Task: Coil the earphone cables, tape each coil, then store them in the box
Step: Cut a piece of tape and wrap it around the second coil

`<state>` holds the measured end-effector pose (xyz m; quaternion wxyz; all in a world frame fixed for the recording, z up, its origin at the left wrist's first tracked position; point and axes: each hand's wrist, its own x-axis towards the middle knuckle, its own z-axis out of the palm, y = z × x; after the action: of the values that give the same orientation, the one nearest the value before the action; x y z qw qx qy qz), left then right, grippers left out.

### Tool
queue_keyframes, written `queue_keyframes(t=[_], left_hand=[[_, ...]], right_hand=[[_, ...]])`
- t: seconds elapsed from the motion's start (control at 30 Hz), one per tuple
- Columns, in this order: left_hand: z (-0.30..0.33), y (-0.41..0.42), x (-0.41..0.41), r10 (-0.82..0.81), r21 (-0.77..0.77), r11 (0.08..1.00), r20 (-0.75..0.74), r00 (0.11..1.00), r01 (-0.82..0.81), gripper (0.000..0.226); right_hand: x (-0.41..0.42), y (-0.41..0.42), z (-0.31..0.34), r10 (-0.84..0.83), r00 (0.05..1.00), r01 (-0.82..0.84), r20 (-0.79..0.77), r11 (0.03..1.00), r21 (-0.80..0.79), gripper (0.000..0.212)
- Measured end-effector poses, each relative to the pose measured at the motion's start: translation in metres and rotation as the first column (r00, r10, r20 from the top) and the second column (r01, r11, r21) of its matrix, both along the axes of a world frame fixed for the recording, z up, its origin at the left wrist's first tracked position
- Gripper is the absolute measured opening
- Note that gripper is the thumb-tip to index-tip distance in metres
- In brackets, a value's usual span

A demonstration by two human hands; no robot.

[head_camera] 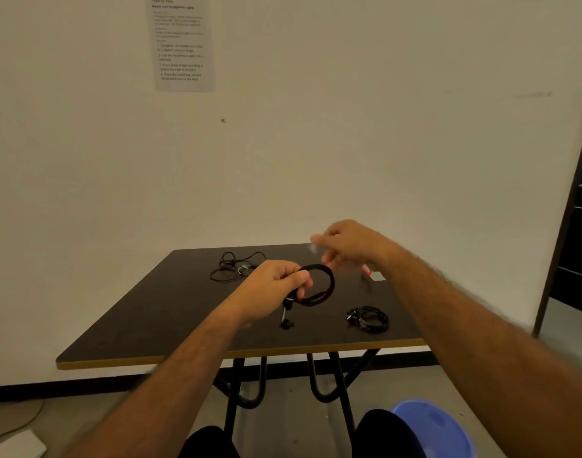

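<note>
My left hand [276, 282] pinches a coiled black earphone cable [326, 285] and holds it above the dark table [157, 325]; its plug and earbuds dangle below the fist. My right hand [349, 246], blurred by motion, hovers just behind the coil with a small clear strip of tape [313, 248] at its fingertips. A second coiled earphone [369, 319] lies on the table at the front right. An uncoiled, tangled earphone [233, 266] lies at the back left. No box shows in this view.
A small tape dispenser with a red part [372, 272] lies on the table behind my right forearm. A blue plastic bin [438, 428] stands on the floor at my right knee. An instruction sheet [182, 41] hangs on the wall.
</note>
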<state>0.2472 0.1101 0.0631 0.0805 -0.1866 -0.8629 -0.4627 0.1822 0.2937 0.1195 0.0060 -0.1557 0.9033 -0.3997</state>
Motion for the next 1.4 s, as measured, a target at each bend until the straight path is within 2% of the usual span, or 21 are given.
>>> queue_keyframes(t=[0.07, 0.1, 0.2, 0.27, 0.43, 0.57, 0.67, 0.77, 0.93, 1.03, 1.17, 1.27, 1.4], left_hand=[[-0.001, 0.003, 0.001, -0.044, 0.072, 0.997, 0.079, 0.996, 0.038, 0.029], [-0.002, 0.006, 0.002, -0.062, 0.102, 0.993, 0.103, 0.993, 0.051, 0.028], [-0.002, 0.01, 0.005, -0.116, 0.175, 0.981, 0.15, 0.982, 0.089, 0.027], [-0.002, 0.011, 0.008, -0.143, 0.188, 0.976, 0.168, 0.975, 0.111, 0.028], [-0.008, 0.007, 0.013, -0.211, 0.333, 0.931, 0.168, 0.963, 0.146, 0.03], [-0.018, 0.011, 0.018, -0.23, 0.531, 0.842, 0.194, 0.954, 0.095, 0.032], [-0.025, 0.016, 0.018, -0.286, 0.68, 0.73, 0.209, 0.935, 0.072, 0.034], [-0.03, 0.021, 0.017, -0.316, 0.775, 0.631, 0.23, 0.921, 0.023, 0.038], [-0.033, 0.021, 0.017, -0.355, 0.825, 0.565, 0.214, 0.91, 0.027, 0.06], [-0.038, 0.019, 0.02, -0.426, 0.848, 0.523, 0.178, 0.887, 0.081, 0.052], [-0.04, 0.018, 0.023, -0.344, 0.81, 0.579, 0.143, 0.928, 0.089, 0.027], [-0.036, 0.022, 0.025, -0.24, 0.756, 0.653, 0.138, 0.961, 0.054, 0.023], [-0.031, 0.033, 0.029, -0.072, 0.715, 0.698, 0.11, 0.991, -0.029, 0.025]], right_hand=[[0.012, -0.005, -0.004, 0.04, 0.99, -0.062, -0.136, 0.984, -0.166, 0.033], [0.018, -0.01, -0.009, 0.059, 0.98, -0.096, -0.192, 0.977, -0.192, 0.032], [0.033, -0.023, -0.028, 0.069, 0.924, -0.073, -0.376, 0.997, 0.002, 0.03], [0.036, -0.029, -0.037, 0.058, 0.907, -0.057, -0.417, 0.998, 0.016, 0.026], [0.037, -0.034, -0.043, -0.064, 0.916, -0.018, -0.395, 0.979, -0.202, 0.013], [0.039, -0.035, -0.042, -0.137, 0.935, -0.005, -0.328, 0.918, -0.396, 0.009], [0.04, -0.035, -0.043, -0.174, 0.944, 0.014, -0.281, 0.87, -0.494, 0.011], [0.038, -0.035, -0.046, -0.204, 0.942, 0.034, -0.267, 0.849, -0.527, 0.012], [0.034, -0.037, -0.052, -0.248, 0.939, 0.083, -0.239, 0.836, -0.542, 0.011], [0.031, -0.038, -0.053, -0.255, 0.949, 0.101, -0.187, 0.803, -0.587, 0.011], [0.03, -0.037, -0.057, -0.26, 0.95, 0.112, -0.171, 0.8, -0.59, 0.01], [0.031, -0.036, -0.059, -0.272, 0.945, 0.114, -0.182, 0.796, -0.595, 0.011], [0.033, -0.038, -0.06, -0.287, 0.938, 0.113, -0.195, 0.785, -0.609, 0.011]])
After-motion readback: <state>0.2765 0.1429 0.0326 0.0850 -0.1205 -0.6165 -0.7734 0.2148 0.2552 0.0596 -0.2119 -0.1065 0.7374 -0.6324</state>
